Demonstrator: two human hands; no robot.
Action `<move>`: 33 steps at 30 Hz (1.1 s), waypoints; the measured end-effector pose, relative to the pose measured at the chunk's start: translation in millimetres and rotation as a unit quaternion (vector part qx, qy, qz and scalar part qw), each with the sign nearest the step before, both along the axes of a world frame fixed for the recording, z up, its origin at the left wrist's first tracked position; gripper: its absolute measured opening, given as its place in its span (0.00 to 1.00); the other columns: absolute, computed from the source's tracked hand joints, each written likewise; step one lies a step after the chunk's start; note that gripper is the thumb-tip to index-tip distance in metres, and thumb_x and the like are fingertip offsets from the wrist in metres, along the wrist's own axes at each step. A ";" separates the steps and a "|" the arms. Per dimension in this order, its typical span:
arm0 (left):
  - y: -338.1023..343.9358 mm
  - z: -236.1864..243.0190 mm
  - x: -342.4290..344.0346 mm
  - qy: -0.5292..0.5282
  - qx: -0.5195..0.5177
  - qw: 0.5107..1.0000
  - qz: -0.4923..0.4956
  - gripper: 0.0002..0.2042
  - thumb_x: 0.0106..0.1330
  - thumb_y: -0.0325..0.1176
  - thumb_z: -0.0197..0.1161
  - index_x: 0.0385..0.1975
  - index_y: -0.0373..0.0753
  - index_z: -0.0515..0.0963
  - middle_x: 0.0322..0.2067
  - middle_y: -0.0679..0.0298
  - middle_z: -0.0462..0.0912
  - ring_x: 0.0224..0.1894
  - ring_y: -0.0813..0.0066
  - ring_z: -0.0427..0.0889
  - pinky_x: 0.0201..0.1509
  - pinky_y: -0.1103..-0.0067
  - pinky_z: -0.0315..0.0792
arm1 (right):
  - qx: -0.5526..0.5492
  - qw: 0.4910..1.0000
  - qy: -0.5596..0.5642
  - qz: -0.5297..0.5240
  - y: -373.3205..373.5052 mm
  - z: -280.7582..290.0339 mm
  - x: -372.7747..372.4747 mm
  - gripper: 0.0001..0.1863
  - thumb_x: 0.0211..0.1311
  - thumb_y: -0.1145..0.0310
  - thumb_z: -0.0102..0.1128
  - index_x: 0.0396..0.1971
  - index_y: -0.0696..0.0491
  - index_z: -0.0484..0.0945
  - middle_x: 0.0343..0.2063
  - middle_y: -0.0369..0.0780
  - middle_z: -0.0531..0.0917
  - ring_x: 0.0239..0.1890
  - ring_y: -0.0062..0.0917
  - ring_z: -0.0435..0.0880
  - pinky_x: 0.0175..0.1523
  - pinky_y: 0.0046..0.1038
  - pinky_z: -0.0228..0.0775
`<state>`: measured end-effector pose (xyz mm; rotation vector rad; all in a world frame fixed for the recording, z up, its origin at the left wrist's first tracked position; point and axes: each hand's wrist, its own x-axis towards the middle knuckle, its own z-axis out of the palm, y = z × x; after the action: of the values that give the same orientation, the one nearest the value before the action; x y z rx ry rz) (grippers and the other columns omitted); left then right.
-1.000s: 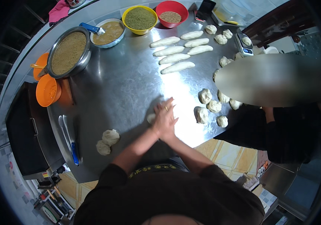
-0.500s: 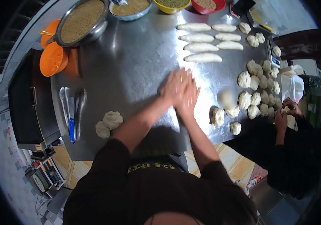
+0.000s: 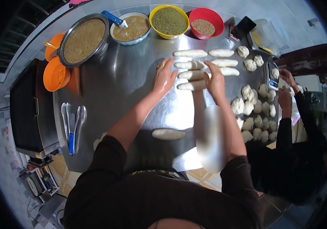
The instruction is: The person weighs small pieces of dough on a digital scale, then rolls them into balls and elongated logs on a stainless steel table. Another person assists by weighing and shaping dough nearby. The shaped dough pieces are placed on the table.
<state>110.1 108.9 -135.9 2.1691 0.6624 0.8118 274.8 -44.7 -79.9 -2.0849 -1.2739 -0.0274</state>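
Observation:
My left hand [image 3: 164,77] and my right hand [image 3: 215,79] reach out over the steel table, apart from each other, fingers extended. Between them lies the left column of pale dough rolls, set crosswise. Their fingers flank the ends of the second roll [image 3: 188,65]; whether they touch it, I cannot tell. The third roll [image 3: 188,75] and nearest roll [image 3: 188,86] lie just below, beside my right thumb. Another dough roll [image 3: 168,134] rests closer to me, between my forearms. A blurred whitish oval [image 3: 211,143] overlaps my right forearm; I cannot make it out.
Dough lumps [image 3: 258,108] crowd the right side. A co-worker's hands [image 3: 286,86] are by a scale [image 3: 272,82]. Behind stand a steel bowl [image 3: 107,40], a yellow bowl [image 3: 169,37] and a red bowl [image 3: 217,23]. Tongs [image 3: 80,114] and a blue-handled tool [image 3: 71,143] lie left.
My hands, together on the table before, have parted and moved forward around the rolls. A dough roll now shows near me. The view has shifted, and the co-worker's hands have moved to the scale.

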 end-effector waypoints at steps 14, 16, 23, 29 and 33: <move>68.9 -35.9 70.3 0.010 0.005 0.999 -0.037 0.11 0.50 0.27 0.67 0.35 0.43 0.81 0.34 0.57 0.79 0.41 0.53 0.78 0.47 0.64 0.72 | -0.137 0.983 -0.043 0.117 96.3 -28.2 75.1 0.17 0.45 0.76 0.65 0.40 0.51 0.83 0.31 0.43 0.80 0.39 0.41 0.81 0.45 0.37 0.75; 79.2 -24.3 54.4 -0.008 0.028 0.999 -0.024 0.10 0.50 0.26 0.67 0.34 0.42 0.82 0.32 0.57 0.79 0.40 0.53 0.78 0.46 0.64 0.71 | -0.134 0.981 -0.034 0.139 105.4 -26.9 68.3 0.17 0.46 0.75 0.65 0.40 0.50 0.83 0.33 0.43 0.81 0.40 0.41 0.81 0.47 0.38 0.75; 82.2 -2.2 20.6 0.036 0.117 0.992 0.026 0.16 0.54 0.29 0.69 0.43 0.41 0.79 0.38 0.58 0.79 0.44 0.55 0.78 0.50 0.67 0.72 | -0.104 0.985 0.066 0.118 117.0 -29.3 55.4 0.23 0.50 0.69 0.69 0.49 0.50 0.80 0.46 0.45 0.81 0.47 0.42 0.80 0.51 0.36 0.74; 20.7 -30.4 37.1 0.068 0.058 0.994 -0.063 0.19 0.56 0.35 0.69 0.47 0.43 0.76 0.42 0.57 0.77 0.52 0.53 0.74 0.51 0.62 0.74 | -0.200 0.958 0.165 0.121 45.0 -32.4 78.5 0.22 0.48 0.70 0.70 0.47 0.53 0.81 0.39 0.46 0.82 0.42 0.37 0.83 0.51 0.33 0.74; 23.3 -27.5 50.9 0.115 -0.048 0.991 -0.054 0.14 0.54 0.34 0.69 0.40 0.43 0.78 0.40 0.58 0.78 0.48 0.53 0.76 0.49 0.64 0.73 | -0.244 0.958 0.133 0.072 52.9 -29.9 72.8 0.18 0.46 0.70 0.70 0.42 0.54 0.83 0.34 0.44 0.82 0.39 0.35 0.83 0.49 0.32 0.74</move>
<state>161.0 132.2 -163.4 2.2084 0.6770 0.4679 347.7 8.1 -109.9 -2.2874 -1.3544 0.6745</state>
